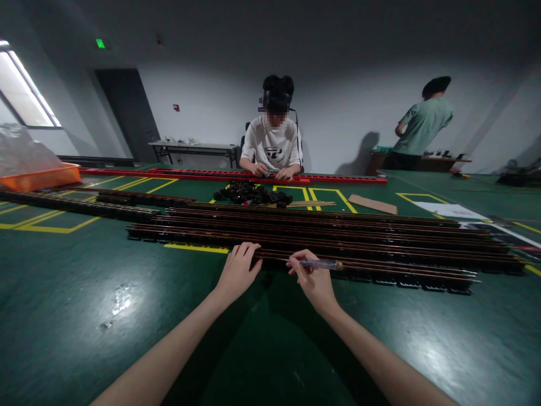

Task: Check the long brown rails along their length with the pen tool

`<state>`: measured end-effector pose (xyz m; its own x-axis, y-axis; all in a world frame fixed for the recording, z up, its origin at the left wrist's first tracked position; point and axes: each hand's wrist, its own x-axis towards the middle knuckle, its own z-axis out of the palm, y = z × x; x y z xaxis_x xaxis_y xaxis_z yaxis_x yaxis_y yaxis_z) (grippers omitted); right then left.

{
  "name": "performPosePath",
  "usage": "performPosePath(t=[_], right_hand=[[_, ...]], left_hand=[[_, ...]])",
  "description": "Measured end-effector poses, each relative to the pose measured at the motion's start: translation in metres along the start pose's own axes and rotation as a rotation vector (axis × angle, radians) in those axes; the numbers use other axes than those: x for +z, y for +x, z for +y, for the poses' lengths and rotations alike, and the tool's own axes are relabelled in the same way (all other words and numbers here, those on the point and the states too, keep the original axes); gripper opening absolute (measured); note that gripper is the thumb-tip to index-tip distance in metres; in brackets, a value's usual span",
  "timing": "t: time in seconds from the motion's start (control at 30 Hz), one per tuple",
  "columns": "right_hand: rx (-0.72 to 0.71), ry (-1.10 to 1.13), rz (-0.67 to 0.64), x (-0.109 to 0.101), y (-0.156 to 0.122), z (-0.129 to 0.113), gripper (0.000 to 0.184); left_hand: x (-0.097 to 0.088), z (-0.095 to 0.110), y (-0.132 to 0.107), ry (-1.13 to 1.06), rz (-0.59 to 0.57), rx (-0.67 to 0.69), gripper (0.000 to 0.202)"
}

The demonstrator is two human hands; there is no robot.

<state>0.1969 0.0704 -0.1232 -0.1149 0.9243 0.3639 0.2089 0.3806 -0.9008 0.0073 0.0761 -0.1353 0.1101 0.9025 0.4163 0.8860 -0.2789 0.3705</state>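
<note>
Several long, dark rails (321, 225) with copper-coloured strips lie side by side across the green table. My left hand (239, 269) is at the left end of the nearest rail (393, 272), its fingers over the top and its thumb on the near side, closed on it. In my right hand (315, 285) is a slim screwdriver (323, 264) with a clear handle, held between thumb and fingers. Its tip points left, close above the same rail; whether it touches is too small to tell.
A heap of small black parts (253, 193) lies beyond the rails. Across the table (169, 316), a co-worker (273, 141) handles something small by a red rail (346, 179). An orange basket (40, 178) stands at left, a cardboard strip (372, 204) at right. Another person (426, 124) stands behind.
</note>
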Motion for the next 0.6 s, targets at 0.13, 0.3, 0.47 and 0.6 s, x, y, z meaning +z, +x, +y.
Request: performPosePath(t=[0.13, 0.3, 0.47, 0.6], right_hand=[[0.001, 0.003, -0.004, -0.0001, 0.0012, 0.0034, 0.024], [0.009, 0.002, -0.004, 0.0002, 0.0021, 0.0061, 0.026], [0.007, -0.016, -0.016, 0.0006, 0.0018, 0.0056, 0.026], [0.009, -0.024, -0.040, 0.0000, 0.0019, 0.0042, 0.024]], left_hand=[[0.0012, -0.0007, 0.0003, 0.015, 0.021, 0.019, 0.028], [0.0026, -0.0016, 0.0000, 0.020, 0.046, 0.023, 0.028], [0.0020, -0.0012, -0.0002, 0.035, 0.052, -0.014, 0.027], [0.0012, 0.0005, -0.0012, 0.073, 0.071, -0.019, 0.028]])
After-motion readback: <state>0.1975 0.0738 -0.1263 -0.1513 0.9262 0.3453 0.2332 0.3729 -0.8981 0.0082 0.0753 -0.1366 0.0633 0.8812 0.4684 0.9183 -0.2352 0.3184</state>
